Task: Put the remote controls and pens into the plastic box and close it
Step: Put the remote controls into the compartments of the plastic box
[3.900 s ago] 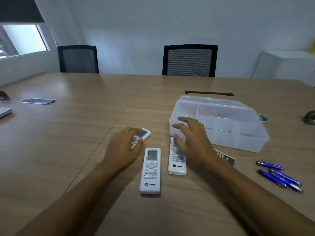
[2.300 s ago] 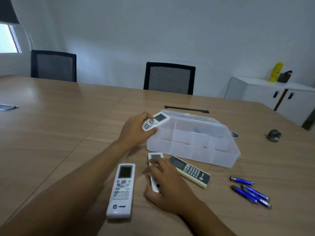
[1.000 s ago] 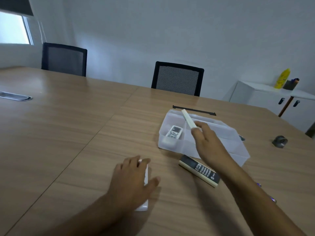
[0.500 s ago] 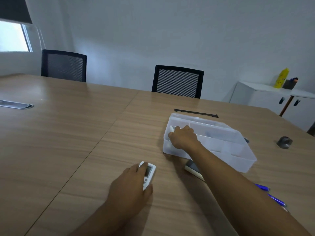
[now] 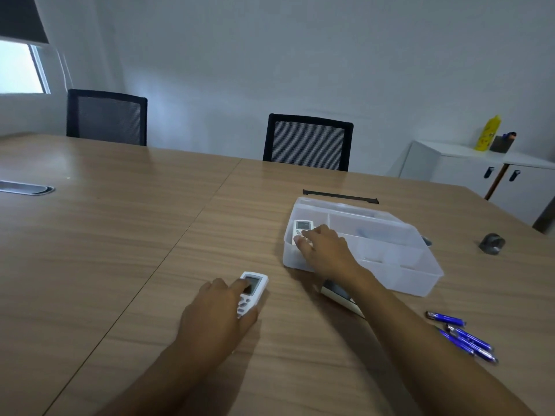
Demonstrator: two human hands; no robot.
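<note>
A clear plastic box (image 5: 416,282) with dividers stands open on the wooden table. In its left compartment lies a white remote (image 5: 303,226). My right hand (image 5: 326,250) reaches into that compartment, fingers spread, fingertips resting on the remote's lower end. Nearer to me, my left hand (image 5: 217,313) grips a second white remote (image 5: 254,286) that lies on the table. A dark remote with a cream edge (image 5: 338,293) sits in front of the box, mostly hidden under my right forearm. Several blue pens (image 5: 464,336) lie at the right.
A thin black strip (image 5: 341,196) lies beyond the box. A small grey object (image 5: 492,243) sits at the table's right. Two black chairs (image 5: 307,142) stand at the far edge, a white cabinet (image 5: 468,169) to the right. A metal cable hatch (image 5: 25,187) is far left.
My right hand carried a white remote over the box and lowered it into the left compartment. My left hand closed around the white remote on the table.
</note>
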